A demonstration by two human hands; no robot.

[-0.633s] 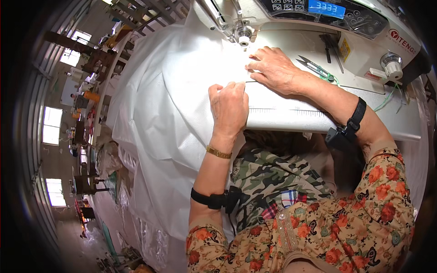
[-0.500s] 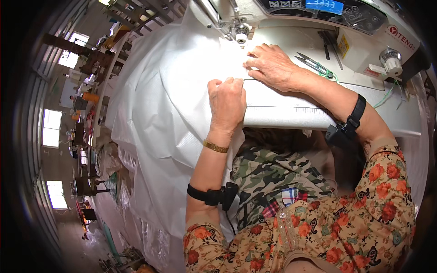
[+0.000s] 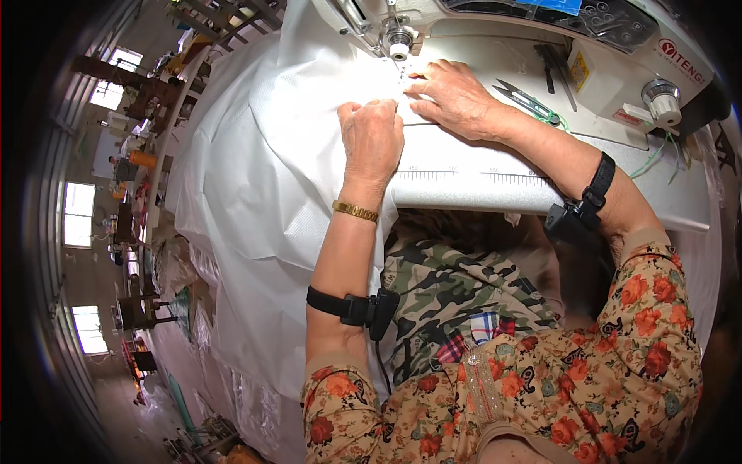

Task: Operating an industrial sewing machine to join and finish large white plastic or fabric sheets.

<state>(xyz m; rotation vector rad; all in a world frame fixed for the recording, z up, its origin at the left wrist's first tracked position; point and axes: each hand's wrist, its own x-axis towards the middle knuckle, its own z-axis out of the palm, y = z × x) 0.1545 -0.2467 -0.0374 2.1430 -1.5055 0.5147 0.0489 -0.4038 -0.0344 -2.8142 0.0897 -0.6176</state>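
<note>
White cloth [image 3: 263,155] lies over the sewing table [image 3: 541,182] and hangs down off its left side, with one edge up by the needle [image 3: 400,73] of the sewing machine [image 3: 618,46]. The left hand [image 3: 372,135] rests on the cloth with its fingers curled down, pinching the edge. The right hand [image 3: 456,97] lies flat just beside it, fingers close together and pressing the cloth by the needle, and small green snips [image 3: 529,102] lie on the table near that wrist.
</note>
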